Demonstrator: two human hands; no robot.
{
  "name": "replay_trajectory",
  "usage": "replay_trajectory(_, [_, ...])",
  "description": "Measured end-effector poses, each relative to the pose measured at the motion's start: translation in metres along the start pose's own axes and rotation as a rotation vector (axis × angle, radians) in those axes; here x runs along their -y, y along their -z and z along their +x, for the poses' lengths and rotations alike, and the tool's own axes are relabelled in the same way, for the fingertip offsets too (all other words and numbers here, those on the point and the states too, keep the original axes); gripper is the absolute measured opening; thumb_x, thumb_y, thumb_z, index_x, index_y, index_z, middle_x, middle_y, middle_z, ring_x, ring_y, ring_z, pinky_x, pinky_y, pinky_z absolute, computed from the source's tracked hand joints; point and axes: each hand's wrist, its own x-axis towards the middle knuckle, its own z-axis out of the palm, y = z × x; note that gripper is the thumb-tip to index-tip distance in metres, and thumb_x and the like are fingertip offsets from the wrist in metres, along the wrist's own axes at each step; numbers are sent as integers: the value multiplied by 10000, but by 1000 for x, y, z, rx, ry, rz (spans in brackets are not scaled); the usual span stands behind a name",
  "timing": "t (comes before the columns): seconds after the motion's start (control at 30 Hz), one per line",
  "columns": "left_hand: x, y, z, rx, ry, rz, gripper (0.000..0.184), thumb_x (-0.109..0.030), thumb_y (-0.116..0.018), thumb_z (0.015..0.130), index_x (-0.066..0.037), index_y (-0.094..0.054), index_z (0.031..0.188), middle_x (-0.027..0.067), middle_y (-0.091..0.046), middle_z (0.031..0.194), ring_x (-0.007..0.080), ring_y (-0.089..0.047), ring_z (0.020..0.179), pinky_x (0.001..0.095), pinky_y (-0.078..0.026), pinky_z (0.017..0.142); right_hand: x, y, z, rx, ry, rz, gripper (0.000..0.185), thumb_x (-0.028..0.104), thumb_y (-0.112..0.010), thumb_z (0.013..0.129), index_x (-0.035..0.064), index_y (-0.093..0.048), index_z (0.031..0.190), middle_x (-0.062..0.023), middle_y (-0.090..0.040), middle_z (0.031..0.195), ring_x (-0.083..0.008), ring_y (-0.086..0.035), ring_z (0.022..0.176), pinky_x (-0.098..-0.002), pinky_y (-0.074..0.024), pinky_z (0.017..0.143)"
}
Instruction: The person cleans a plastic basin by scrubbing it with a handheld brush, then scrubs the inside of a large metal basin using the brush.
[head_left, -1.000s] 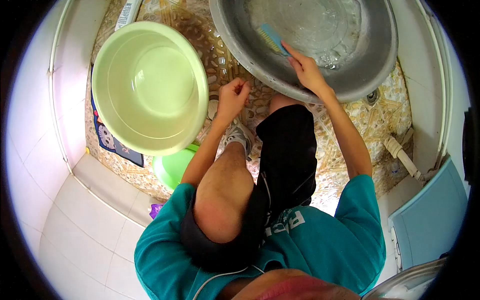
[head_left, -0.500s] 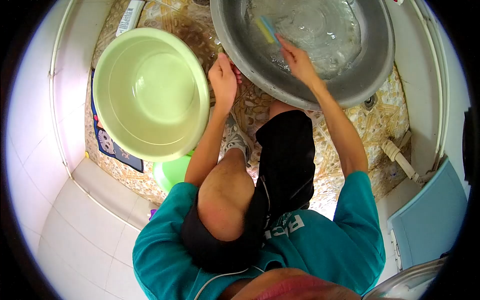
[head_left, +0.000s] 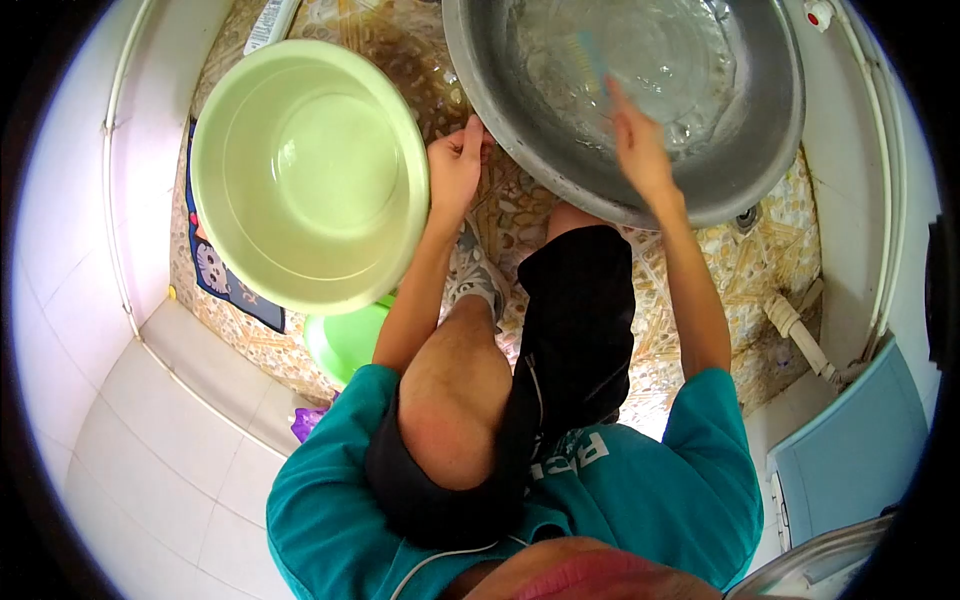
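Observation:
A large grey metal basin with shallow water in it stands at the top, its near rim tilting past my knees. Over the water my right hand is wrapped round a blue brush, whose light bristles are blurred by motion. My left hand is closed beside the basin's left rim, between it and a pale green basin; whether it grips the rim or something small cannot be made out. The pale green basin shows no objects inside.
A bright green bowl lies partly under the pale green basin. A dark mat and a white bottle are on the pebble-patterned floor. At right are a pipe, a drain and a blue panel. A purple item lies at lower left.
My right hand and the brush have swept right across the grey basin, over the water. My left hand has risen from the floor area to beside the rim. The view has shifted slightly.

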Motion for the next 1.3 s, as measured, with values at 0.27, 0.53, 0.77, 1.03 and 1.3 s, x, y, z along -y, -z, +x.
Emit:
replay_trajectory(0.27, [-14,-25,-11,-270,-618,352,203,-130,-556,955,19,-555,1092,81,-569,825,176,-574,745,294,-477,684,-72,-15,4,-8,-433,-101,540,15,-435,931,144,-407,1454,-325,-623,944,-411,-650,769,-434,-517,717])
replay_trajectory(0.53, [-25,-32,19,-123,-217,-425,436,-362,-344,1054,20,-523,1164,101,-591,1061,175,-556,942,332,-445,855,62,-16,-23,162,203,281,637,1,-509,884,283,-428,1449,-174,-624,877,-325,-630,746,-387,-509,693])
replay_trajectory(0.77, [-18,-42,33,-192,-139,-426,559,-463,-298,1045,-16,-383,1369,101,-473,1316,219,-443,1174,366,-334,1041,71,-6,-25,365,111,-71,712,-32,-534,821,273,-417,1453,-165,-541,782,-387,-557,695,-465,-435,630])
replay_trajectory(1.03, [-31,-41,33,-124,-133,-572,609,-498,-376,1023,-2,-395,1377,94,-519,1287,207,-497,1120,381,-381,999,38,47,-59,467,137,-184,706,-23,-506,818,277,-421,1451,-192,-596,834,-406,-571,687,-473,-465,659])
replay_trajectory(1.3, [-29,-61,23,-261,-335,-324,319,-81,-626,906,15,-526,1193,73,-603,1077,160,-542,954,304,-424,851,-5,-38,15,368,36,-161,678,-30,-469,840,233,-399,1461,-229,-607,815,-421,-592,762,-481,-465,715])
